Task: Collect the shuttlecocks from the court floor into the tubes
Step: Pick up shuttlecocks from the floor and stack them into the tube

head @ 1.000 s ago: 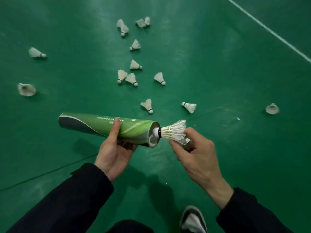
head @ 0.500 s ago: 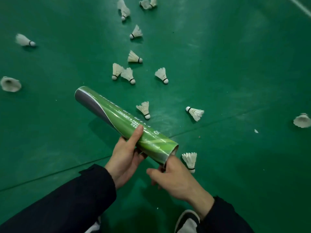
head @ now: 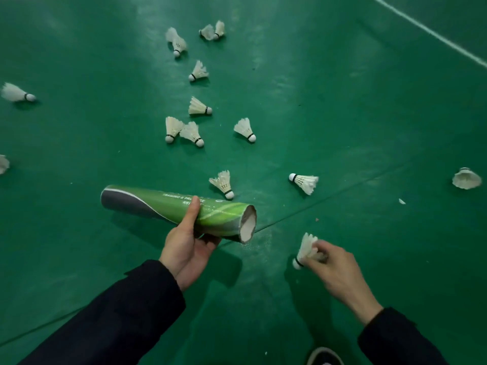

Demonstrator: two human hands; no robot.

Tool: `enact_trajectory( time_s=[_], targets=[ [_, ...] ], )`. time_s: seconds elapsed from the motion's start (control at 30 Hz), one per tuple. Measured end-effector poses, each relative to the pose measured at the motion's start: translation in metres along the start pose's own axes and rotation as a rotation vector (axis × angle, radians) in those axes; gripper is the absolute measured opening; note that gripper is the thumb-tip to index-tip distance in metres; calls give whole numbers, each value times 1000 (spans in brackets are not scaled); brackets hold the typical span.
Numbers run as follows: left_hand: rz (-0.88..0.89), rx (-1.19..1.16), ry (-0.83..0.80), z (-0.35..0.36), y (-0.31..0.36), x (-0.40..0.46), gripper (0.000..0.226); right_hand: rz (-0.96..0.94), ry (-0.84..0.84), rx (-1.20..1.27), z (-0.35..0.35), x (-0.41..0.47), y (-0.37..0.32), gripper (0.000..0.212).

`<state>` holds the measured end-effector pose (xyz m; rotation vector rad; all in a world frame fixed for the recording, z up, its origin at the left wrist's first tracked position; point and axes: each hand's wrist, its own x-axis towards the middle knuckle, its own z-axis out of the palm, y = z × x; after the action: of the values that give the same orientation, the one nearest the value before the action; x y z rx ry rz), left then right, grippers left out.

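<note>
You see a green tube [head: 168,205] held nearly level, its open end [head: 248,224] facing right. One white shuttlecock [head: 305,250] is pinched by its feathers, cork down; others [head: 193,133] lie scattered on the green floor.

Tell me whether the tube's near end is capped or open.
Open. The green tube, held level in the left hand, shows a bare round mouth with pale inside and no cap. How full, cannot tell.

Head-worn wide view looks steeply down at court floor [head: 342,127].
</note>
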<state>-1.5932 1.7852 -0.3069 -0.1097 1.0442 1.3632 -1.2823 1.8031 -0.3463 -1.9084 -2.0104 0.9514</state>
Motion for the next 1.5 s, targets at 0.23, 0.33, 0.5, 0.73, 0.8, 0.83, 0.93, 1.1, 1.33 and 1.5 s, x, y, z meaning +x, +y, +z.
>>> enact_trajectory(
  time_s=[0.23,0.33,0.5,0.73,0.8,0.83,0.93,1.1,1.33,1.5],
  targets=[
    [-13,-93,-30,-3,17,-26,60,-523,163,307,-1,-35,-160,13],
    [-5,-130,-101,-6,23,-29,62,-436,-145,233,12,-39,-182,15],
    [11,-87,-167,-11,37,-40,65,-266,-474,102,11,-26,-226,35],
    [90,-162,-132,-7,82,-21,68,-476,-174,435,2,0,-238,21],
    [144,-173,-86,-16,88,-13,65,-455,-49,597,6,27,-227,16],
    [167,-169,-64,-24,87,-11,60,-399,6,587,12,46,-221,15],
    [227,-153,32,-48,78,-11,52,-335,65,165,38,111,-202,21],
    [286,-121,151,-56,72,-9,61,-521,-156,-346,80,205,-184,55],
    [299,-70,306,-24,66,3,64,-357,-239,149,61,208,-145,11],
    [274,-112,345,14,48,17,64,-661,-104,745,10,124,-151,8]
  ],
)
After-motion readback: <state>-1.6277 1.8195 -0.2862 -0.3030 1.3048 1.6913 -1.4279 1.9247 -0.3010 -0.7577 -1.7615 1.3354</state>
